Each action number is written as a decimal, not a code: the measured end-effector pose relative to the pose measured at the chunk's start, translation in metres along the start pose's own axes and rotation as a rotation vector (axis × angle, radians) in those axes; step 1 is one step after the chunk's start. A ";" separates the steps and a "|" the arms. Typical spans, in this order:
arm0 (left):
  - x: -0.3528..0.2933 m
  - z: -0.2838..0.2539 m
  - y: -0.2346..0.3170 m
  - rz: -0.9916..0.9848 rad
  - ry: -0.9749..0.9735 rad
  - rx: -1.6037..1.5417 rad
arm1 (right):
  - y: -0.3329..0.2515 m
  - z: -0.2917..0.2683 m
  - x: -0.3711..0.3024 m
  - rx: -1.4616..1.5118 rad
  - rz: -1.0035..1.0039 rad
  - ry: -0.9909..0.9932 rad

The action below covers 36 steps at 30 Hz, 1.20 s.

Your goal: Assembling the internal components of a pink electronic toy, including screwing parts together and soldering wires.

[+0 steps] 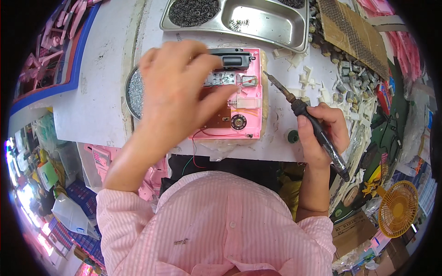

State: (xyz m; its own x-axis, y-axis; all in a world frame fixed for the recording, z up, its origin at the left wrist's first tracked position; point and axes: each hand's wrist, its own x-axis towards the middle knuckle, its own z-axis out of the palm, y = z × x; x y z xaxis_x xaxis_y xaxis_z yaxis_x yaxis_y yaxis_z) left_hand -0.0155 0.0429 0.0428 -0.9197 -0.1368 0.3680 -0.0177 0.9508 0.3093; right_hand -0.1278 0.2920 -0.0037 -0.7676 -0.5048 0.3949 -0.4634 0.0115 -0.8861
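Observation:
My left hand (177, 85) reaches over a pink plastic casing (256, 126), its thumb and fingers apart, and covers the casing's left part. Inside the casing are a dark grey long part with a black cylinder (231, 60), metal strips, a white plastic slider (247, 102), a brown circuit board (218, 120), a small round speaker (238, 122) and red wires. My right hand (324, 131) is wrapped round the black handle of a soldering iron (307, 112). Its thin metal tip points up and left, just right of the casing, apart from it.
A round bowl of small silver screws (135, 94) stands partly behind my left hand. Beyond the casing is a steel divided tray (264, 34) with dark springs. White plastic pieces (306, 78), small motors (343, 78) and cardboard (354, 34) lie right. A blue-rimmed bin (50, 94) stands left.

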 end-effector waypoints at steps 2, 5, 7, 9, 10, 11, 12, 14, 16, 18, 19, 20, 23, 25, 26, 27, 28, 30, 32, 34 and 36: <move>0.006 0.023 0.014 -0.008 -0.009 0.009 | -0.003 0.002 0.001 -0.002 -0.017 -0.007; 0.008 0.048 0.019 0.019 -0.002 -0.004 | -0.007 -0.001 -0.003 -0.038 -0.014 -0.024; 0.009 0.050 0.017 0.030 0.007 -0.008 | -0.007 -0.003 -0.003 -0.042 0.013 -0.022; 0.009 0.052 0.016 0.039 0.010 -0.021 | -0.005 -0.003 -0.005 -0.046 0.029 -0.020; 0.009 0.052 0.015 0.042 0.011 -0.031 | -0.004 -0.003 -0.006 -0.048 0.028 -0.019; 0.009 0.053 0.015 0.045 0.011 -0.041 | -0.002 -0.003 -0.006 -0.049 0.026 -0.018; 0.009 0.052 0.014 0.051 0.005 -0.035 | -0.001 -0.003 -0.005 -0.047 0.016 -0.017; 0.010 0.051 0.013 0.065 -0.009 -0.026 | 0.001 -0.004 -0.004 -0.046 -0.004 -0.014; 0.010 0.054 0.011 0.079 0.006 -0.031 | 0.002 -0.004 -0.005 -0.037 0.003 -0.020; 0.010 0.056 0.010 0.087 0.013 -0.038 | 0.004 -0.003 -0.005 -0.022 0.006 -0.021; 0.010 0.056 0.010 0.087 0.014 -0.042 | 0.005 -0.002 -0.005 -0.011 0.004 -0.018; 0.010 0.056 0.010 0.086 0.015 -0.046 | 0.006 -0.001 -0.006 -0.001 0.003 -0.016; 0.010 0.058 0.009 0.098 0.022 -0.036 | 0.005 -0.003 -0.006 -0.022 0.028 -0.049; 0.010 0.059 0.009 0.100 0.021 -0.027 | 0.004 -0.002 -0.005 -0.026 0.017 -0.054; 0.010 0.059 0.009 0.101 0.021 -0.022 | 0.004 -0.001 -0.005 -0.029 0.011 -0.056; 0.010 0.060 0.009 0.104 0.026 -0.020 | 0.004 -0.001 -0.004 -0.030 0.004 -0.059; 0.010 0.060 0.009 0.107 0.030 -0.019 | 0.004 0.000 -0.004 -0.032 -0.002 -0.062; 0.010 0.061 0.009 0.110 0.038 -0.018 | 0.004 0.001 -0.004 -0.036 -0.009 -0.066; 0.010 0.061 0.009 0.109 0.044 -0.016 | 0.006 0.002 -0.005 -0.040 -0.013 -0.067; 0.009 0.063 0.009 0.109 0.052 -0.010 | 0.006 0.002 -0.006 -0.057 -0.006 -0.079; 0.008 0.064 0.008 0.109 0.058 -0.008 | 0.005 0.001 -0.006 -0.068 -0.005 -0.086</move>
State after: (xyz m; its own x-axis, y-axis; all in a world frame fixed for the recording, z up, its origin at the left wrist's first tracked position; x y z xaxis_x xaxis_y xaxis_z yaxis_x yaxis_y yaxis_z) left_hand -0.0481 0.0673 -0.0077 -0.8919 -0.0487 0.4495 0.0845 0.9587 0.2715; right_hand -0.1254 0.2936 -0.0111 -0.7258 -0.5775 0.3739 -0.4982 0.0664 -0.8645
